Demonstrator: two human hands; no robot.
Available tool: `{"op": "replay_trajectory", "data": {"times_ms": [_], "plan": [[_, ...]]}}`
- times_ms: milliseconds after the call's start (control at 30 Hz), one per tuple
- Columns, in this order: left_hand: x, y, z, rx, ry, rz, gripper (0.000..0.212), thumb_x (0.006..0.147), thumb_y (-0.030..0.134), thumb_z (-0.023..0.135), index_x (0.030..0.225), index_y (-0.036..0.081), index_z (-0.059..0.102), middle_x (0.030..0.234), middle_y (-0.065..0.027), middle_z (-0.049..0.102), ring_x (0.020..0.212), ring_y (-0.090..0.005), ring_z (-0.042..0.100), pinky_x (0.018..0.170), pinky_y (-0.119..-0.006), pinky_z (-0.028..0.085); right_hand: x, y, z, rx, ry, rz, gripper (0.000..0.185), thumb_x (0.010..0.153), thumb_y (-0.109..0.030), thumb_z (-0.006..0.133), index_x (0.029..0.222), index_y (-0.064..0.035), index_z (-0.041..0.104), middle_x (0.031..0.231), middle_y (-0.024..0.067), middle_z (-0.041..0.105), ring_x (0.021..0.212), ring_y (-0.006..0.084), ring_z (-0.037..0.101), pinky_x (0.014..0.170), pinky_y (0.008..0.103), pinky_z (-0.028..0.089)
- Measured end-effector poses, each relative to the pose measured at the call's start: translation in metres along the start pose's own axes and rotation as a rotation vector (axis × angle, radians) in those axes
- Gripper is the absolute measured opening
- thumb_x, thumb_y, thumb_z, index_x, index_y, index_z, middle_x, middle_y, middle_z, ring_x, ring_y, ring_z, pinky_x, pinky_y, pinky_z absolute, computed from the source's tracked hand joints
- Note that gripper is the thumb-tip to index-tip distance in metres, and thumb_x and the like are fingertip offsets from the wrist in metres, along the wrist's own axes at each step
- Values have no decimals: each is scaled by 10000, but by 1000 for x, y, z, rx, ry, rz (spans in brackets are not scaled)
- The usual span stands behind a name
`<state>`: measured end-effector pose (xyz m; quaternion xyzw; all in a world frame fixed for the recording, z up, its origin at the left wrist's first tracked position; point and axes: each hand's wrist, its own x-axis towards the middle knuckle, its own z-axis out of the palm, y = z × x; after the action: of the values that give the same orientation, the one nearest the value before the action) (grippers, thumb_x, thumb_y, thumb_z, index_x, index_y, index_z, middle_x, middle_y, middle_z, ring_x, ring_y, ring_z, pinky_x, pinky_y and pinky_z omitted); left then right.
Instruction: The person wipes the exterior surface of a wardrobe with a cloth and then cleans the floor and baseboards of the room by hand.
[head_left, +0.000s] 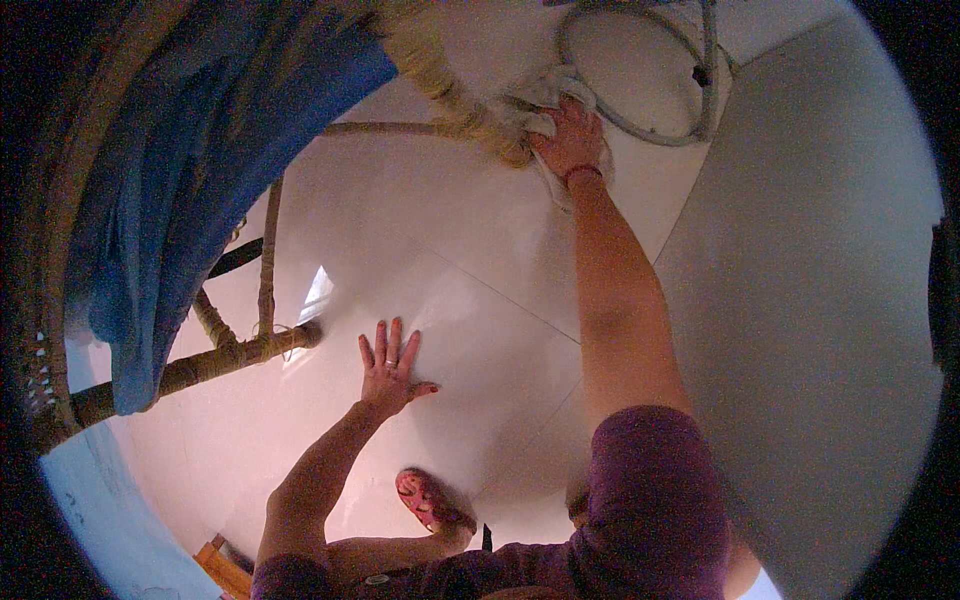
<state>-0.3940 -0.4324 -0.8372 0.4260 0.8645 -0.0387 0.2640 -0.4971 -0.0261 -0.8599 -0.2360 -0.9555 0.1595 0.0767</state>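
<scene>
My right hand reaches far forward and presses on a crumpled white cloth on the pale tiled floor. A red band circles that wrist. Part of the cloth bunches up past my fingertips, close to a looped grey hose. Just left of the cloth hangs a yellowish fringe-like bundle. My left hand lies with its fingers spread and palm down on the floor, with a ring on one finger and nothing held.
A wooden frame with wrapped joints stands at the left, and blue fabric drapes over it. A grey wall or panel rises at the right. My foot in a red patterned shoe is below. An orange-brown wooden object is at lower left.
</scene>
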Motion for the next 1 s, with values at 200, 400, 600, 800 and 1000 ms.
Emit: {"op": "replay_trajectory", "data": {"times_ms": [200,400,600,800,1000], "plan": [[2,-2,5,-16,104,48,966,580,636,515,1281,72,163,1331,-231,9,1222,-413,0,912,-611,18,-66,7,18,-70,227,211,565,601,-451,607,1049,-119,517,1223,132,363,1155,283,299,923,519,182],[0,-3,8,-8,44,3,943,609,669,437,1300,111,120,1340,-201,-30,1229,-387,-24,915,-608,21,-153,-65,25,-30,150,184,523,572,-388,604,1023,-140,513,1190,160,372,1164,309,261,939,530,145],[0,-2,7,9,40,6,933,619,675,414,1306,124,105,1344,-187,-39,1231,-377,-37,919,-604,19,-121,-142,35,73,62,-25,559,588,-448,602,1101,-273,465,1206,160,355,1180,324,233,936,556,115],[5,1,-2,-8,-5,14,919,632,654,433,1300,105,121,1343,-191,-24,1229,-383,-30,920,-602,1,-94,-206,72,173,-106,-434,514,579,-480,607,1049,-300,500,1206,103,371,1170,294,257,922,592,93],[4,-1,2,12,-139,-50,921,643,653,426,1303,99,100,1348,-174,-11,1232,-374,-40,926,-592,-28,-175,-186,61,285,-260,-577,447,510,-368,674,913,-199,577,1141,61,424,1116,265,330,956,507,166]]}}
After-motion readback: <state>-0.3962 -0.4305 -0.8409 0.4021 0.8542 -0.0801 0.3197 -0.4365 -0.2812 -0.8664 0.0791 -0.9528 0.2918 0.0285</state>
